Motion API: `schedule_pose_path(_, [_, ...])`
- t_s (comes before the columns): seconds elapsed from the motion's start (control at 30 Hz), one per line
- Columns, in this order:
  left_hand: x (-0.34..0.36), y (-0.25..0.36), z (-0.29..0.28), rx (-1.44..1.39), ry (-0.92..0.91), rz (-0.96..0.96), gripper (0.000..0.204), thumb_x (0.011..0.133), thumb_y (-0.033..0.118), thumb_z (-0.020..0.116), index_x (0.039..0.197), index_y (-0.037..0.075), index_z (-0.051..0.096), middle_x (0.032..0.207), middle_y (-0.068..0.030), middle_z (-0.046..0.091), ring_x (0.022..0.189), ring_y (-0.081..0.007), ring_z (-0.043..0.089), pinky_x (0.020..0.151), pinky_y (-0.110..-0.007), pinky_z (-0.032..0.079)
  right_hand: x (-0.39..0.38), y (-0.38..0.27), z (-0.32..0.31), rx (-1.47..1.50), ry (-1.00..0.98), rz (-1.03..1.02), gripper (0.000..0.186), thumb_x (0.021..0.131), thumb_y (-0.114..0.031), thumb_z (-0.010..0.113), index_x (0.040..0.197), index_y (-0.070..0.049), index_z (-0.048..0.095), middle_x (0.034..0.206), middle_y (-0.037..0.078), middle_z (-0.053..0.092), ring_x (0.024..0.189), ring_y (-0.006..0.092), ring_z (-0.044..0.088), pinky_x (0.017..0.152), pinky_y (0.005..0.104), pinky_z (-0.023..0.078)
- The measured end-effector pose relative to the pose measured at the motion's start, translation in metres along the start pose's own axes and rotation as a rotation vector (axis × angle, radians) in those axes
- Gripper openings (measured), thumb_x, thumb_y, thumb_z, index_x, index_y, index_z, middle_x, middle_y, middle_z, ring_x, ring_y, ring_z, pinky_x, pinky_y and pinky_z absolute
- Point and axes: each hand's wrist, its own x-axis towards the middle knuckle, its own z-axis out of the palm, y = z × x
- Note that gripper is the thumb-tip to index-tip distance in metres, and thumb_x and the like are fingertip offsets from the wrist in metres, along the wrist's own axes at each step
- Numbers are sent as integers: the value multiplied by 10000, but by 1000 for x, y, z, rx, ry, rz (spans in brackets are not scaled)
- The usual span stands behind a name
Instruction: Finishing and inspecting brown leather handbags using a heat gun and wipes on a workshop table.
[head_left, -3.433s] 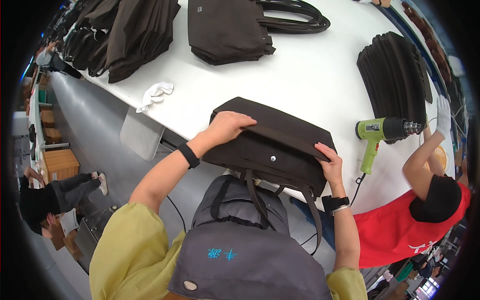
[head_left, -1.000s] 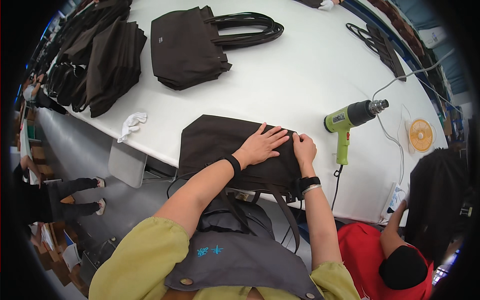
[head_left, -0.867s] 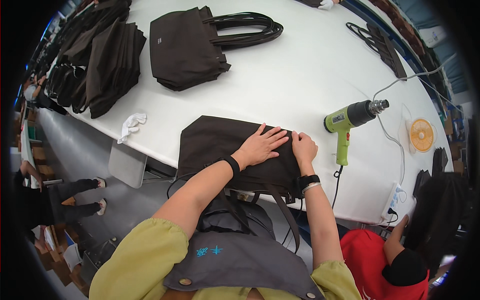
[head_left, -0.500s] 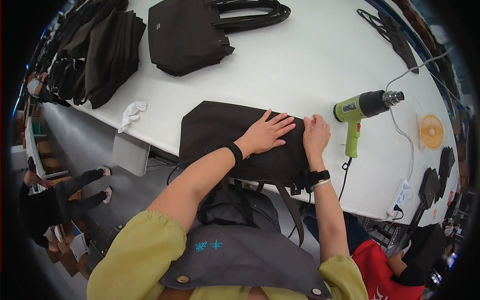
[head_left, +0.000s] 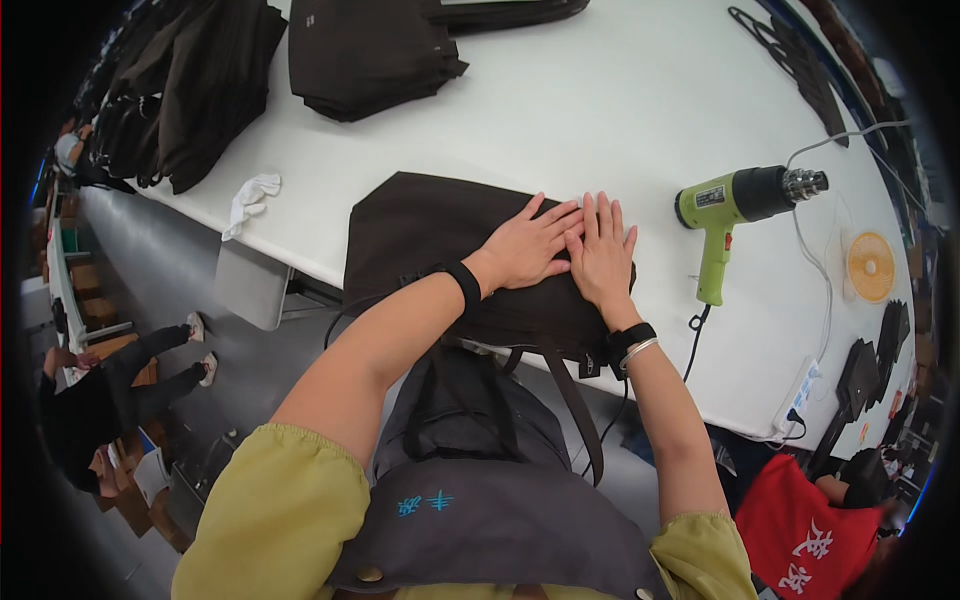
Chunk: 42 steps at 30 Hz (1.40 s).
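A dark brown fabric tote bag (head_left: 420, 225) lies flat at the near edge of the white table, its straps hanging down over the edge toward me. My left hand (head_left: 525, 243) rests palm down on the bag's right part, fingers spread. Beside it my right hand (head_left: 602, 255) lies flat near the bag's right edge, fingers stretched out and pointing away from me. The fingers of both hands meet or nearly meet. Neither hand holds anything. A green and black heat gun (head_left: 722, 215) stands to the right of my right hand, with its nozzle pointing right.
More dark bags (head_left: 370, 60) lie folded at the far left, beside a draped pile (head_left: 205, 90). White gloves (head_left: 250, 205) lie at the left table edge. A yellow round fan (head_left: 870, 267) and a power strip (head_left: 800, 395) are at the right. People work on both sides.
My right hand has moved left from the bag's right edge and flattened on the fabric next to my left hand. The left hand stays on the bag. The whole view has shifted slightly.
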Motion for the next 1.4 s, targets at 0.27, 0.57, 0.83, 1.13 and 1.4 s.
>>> schedule_pose_path(0.27, [6, 2, 6, 61, -44, 10, 707, 940, 557, 351, 1468, 94, 264, 1539, -33, 236, 1428, -201, 182, 1142, -499, 173, -4, 32, -20, 239, 197, 180, 441, 912, -236, 550, 1313, -67, 482, 1277, 129, 527, 1193, 279, 464, 1011, 443, 347])
schedule_pose_path(0.57, [3, 2, 0, 41, -32, 19, 693, 945, 534, 371, 1466, 91, 263, 1543, -40, 221, 1430, -204, 177, 1140, -501, 182, -48, 73, -19, 862, 44, 490, 238, 793, -182, 712, 973, -28, 685, 854, 87, 663, 747, 156, 606, 696, 295, 486])
schedule_pose_path(0.83, [2, -2, 1, 71, 7, 5, 683, 943, 531, 378, 1459, 94, 285, 1539, -40, 238, 1420, -203, 204, 1134, -501, 188, -24, 66, -24, 536, -95, 551, 202, 786, -197, 712, 935, -63, 682, 891, 118, 640, 814, 268, 610, 745, 373, 481])
schedule_pose_path(1.13, [6, -2, 8, -99, -16, 42, 695, 947, 471, 419, 1447, 16, 262, 1520, -148, 246, 1426, -254, 190, 1142, -503, 164, 20, -7, 5, 294, 354, 39, 337, 927, -126, 503, 1231, 17, 478, 1231, 208, 514, 1165, 366, 461, 981, 442, 377])
schedule_pose_path(1.4, [21, -23, -13, 55, 237, -237, 618, 947, 416, 456, 1441, 75, 309, 1532, -160, 201, 1429, -272, 171, 1134, -504, 186, 24, -10, 17, 66, 366, 35, 410, 915, -170, 535, 1281, -6, 450, 1255, 185, 486, 1196, 341, 434, 990, 470, 342])
